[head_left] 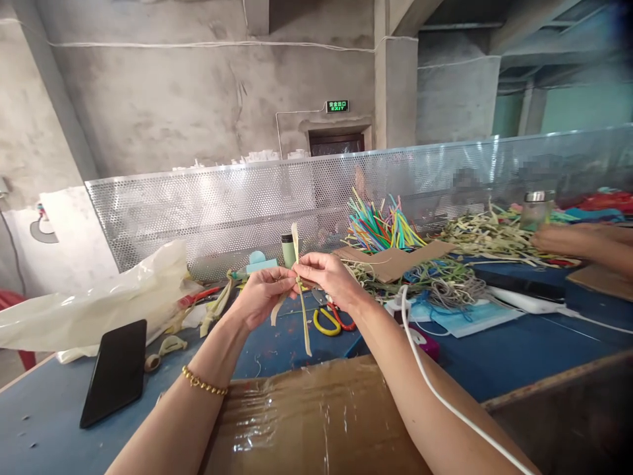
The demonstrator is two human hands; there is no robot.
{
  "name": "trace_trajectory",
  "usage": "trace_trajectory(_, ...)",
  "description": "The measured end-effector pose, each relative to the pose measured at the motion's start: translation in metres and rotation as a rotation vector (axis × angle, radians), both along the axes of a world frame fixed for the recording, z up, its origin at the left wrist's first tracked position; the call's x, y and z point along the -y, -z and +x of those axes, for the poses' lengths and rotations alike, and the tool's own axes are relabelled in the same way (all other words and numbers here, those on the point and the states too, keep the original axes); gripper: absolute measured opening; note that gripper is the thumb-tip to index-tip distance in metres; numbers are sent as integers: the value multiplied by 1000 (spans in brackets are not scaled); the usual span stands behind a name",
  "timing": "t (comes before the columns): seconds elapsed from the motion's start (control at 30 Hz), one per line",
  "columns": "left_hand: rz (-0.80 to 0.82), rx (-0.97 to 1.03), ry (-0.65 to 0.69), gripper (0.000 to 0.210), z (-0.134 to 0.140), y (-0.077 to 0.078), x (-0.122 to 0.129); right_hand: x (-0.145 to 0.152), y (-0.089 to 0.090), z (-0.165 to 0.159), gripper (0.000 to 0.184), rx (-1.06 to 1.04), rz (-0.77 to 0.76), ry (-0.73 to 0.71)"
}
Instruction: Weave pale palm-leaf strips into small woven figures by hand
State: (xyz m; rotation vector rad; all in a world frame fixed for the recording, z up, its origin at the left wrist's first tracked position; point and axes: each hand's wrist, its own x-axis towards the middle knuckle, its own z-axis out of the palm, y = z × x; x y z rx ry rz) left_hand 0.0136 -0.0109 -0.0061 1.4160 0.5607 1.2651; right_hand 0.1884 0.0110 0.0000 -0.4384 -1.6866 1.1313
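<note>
The strip [304,316] has its long axis crosswise between the left hand [262,295] and right hand [332,280], both grips pinching its middle.

Table's [534,363] blue. Phone [113,373] lies at left with plastic sheet [133,293] behind it, scissors [326,332] mid-table. Right side: mask [477,320], cord tangle [452,289] at its far edge, pale strips [487,234] heaped farther back.

Grey concrete wall [158,99] — green exit sign [337,106] above a dark door [336,144].
</note>
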Motion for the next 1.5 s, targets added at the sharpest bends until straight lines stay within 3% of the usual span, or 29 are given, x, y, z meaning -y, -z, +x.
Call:
trace_trajectory(0.13,11,-35,20,17,4,0,1,3,0,-5,26,-54,-17,57)
trace_trajectory(0.37,140,-121,-283,17,16,3,4,5,1,-14,23,-106,-43,141)
trace_trajectory(0.5,137,-111,-333,13,17,4,2,3,3,-19,21,-135,-30,175)
trace_trajectory(1.0,69,3,-142,14,14,7,-4,-10,18,-30,21,-268,-8,137)
trace_trajectory(1.23,-27,-9,13,18,3,2,-3,-10,14,-25,21,-134,-8,155)
trace_trajectory(1.3,-43,-10,19,15,-1,2,-4,-14,13,-21,20,-60,50,251)
trace_trajectory(1.37,-66,22,-21,11,-4,3,-7,-17,11,-15,18,15,191,476)
trace_trajectory(1.43,-98,81,-71,8,-6,4,-9,-19,9,-9,20,77,403,790)
trace_trajectory(1.5,-116,129,-105,8,-6,4,-10,-18,8,-5,27,153,516,897)
